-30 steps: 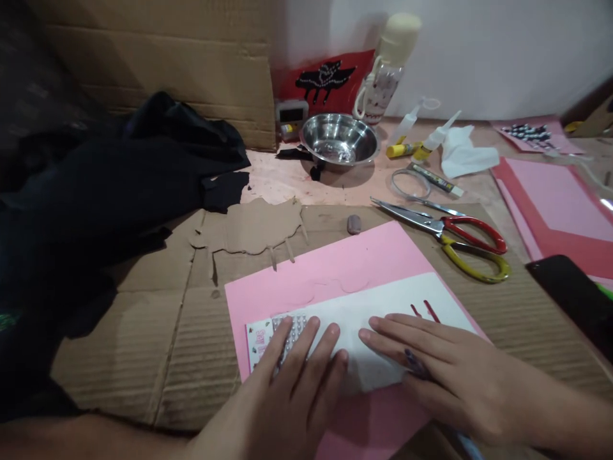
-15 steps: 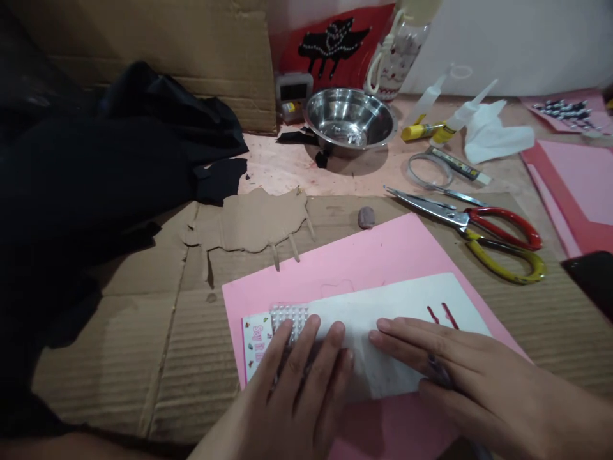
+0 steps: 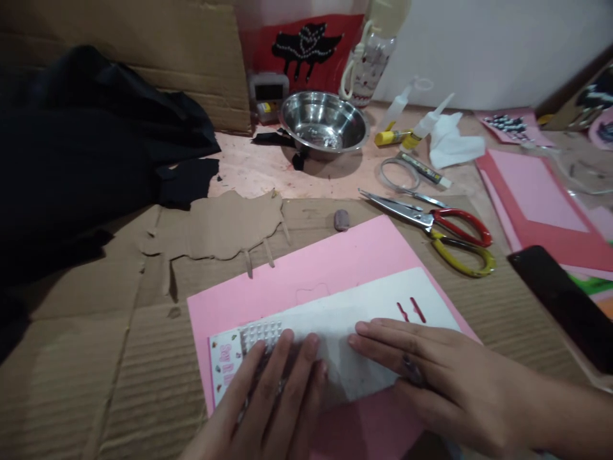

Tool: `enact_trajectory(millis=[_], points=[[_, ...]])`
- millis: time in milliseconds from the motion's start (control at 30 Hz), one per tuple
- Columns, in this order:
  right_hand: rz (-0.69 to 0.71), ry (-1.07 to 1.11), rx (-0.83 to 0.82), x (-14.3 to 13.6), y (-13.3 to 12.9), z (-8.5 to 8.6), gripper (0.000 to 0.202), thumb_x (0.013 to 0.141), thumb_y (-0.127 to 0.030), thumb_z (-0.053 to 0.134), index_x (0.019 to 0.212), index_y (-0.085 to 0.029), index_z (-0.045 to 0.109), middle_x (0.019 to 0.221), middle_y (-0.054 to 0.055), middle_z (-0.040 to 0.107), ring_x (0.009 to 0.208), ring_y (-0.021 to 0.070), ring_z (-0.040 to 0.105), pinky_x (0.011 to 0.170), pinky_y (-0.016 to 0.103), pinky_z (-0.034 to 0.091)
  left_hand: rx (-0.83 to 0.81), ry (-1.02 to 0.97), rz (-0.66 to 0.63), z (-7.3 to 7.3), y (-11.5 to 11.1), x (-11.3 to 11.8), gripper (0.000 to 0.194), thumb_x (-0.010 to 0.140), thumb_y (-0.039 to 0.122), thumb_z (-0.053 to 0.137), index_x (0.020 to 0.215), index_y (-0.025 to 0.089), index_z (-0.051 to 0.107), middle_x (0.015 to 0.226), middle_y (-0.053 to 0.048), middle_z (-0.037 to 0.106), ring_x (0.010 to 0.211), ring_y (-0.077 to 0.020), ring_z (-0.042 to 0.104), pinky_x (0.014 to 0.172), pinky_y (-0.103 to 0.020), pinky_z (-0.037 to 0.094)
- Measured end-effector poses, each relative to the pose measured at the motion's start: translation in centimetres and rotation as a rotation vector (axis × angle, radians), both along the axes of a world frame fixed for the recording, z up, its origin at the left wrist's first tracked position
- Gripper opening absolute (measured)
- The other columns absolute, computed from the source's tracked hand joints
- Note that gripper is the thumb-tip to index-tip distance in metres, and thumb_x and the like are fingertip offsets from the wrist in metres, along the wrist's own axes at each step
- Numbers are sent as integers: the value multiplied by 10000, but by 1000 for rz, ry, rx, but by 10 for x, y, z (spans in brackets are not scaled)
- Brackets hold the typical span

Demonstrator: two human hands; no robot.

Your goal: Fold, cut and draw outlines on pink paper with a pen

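- Cardboard base (image 3: pixel 158 358): lies beneath the pink sheet (image 3: pixel 368 249); its ridges could make a pen line waver.
- White card (image 3: pixel 340 319): lies askew on the pink sheet; uneven palm pressure could skew it.
- Right hand (image 3: pixel 464 390): fingers close together over the pink sheet, gripping a slender pen-like object (image 3: pixel 412 369); its tip is hidden, so a stray mark could result.
- Left hand (image 3: pixel 272 402): fingers spread, flat, at the pink sheet's left; dragging could loosen beads.
- Scissors (image 3: pixel 431 220): beyond the pink sheet's far-right edge; a sweeping forearm could knock them.
- Bead patch (image 3: pixel 262 332): on the white card, partly under the left fingers.
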State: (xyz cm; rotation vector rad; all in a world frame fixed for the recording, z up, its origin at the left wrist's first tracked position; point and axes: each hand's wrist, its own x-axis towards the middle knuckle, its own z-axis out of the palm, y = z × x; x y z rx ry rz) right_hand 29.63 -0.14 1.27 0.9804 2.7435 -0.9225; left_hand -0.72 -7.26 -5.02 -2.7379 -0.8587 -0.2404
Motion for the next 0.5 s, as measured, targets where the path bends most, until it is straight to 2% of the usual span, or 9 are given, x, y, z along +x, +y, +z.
enact_trajectory(millis=[167,333,500], points=[[-71,78,-79,-1,-1,0,522,993,-196,600,1494,-84,691,1508,169,697,1352,237,719,1152,266,539,-11,-4,-23,-7,2,-1,595,1083,461,511,1540,79,519,1595,-217,517,1489,-430,441,1370,-630,94],[-89,123,-45,-1,-4,-2,491,1017,-191,587,1473,-46,697,1491,198,704,1357,240,715,1161,265,525,-24,-20,-35,-7,3,-4,604,1066,415,536,1546,51,502,1613,-242,490,1628,-502,228,1370,-635,101],[-101,132,12,-2,-5,-5,460,1034,-184,549,1434,-44,725,1459,188,725,1315,228,741,1139,262,537,-5,-66,-15,-11,0,-4,564,1057,377,550,1530,72,518,1642,-234,473,1658,-488,190,1380,-618,108]])
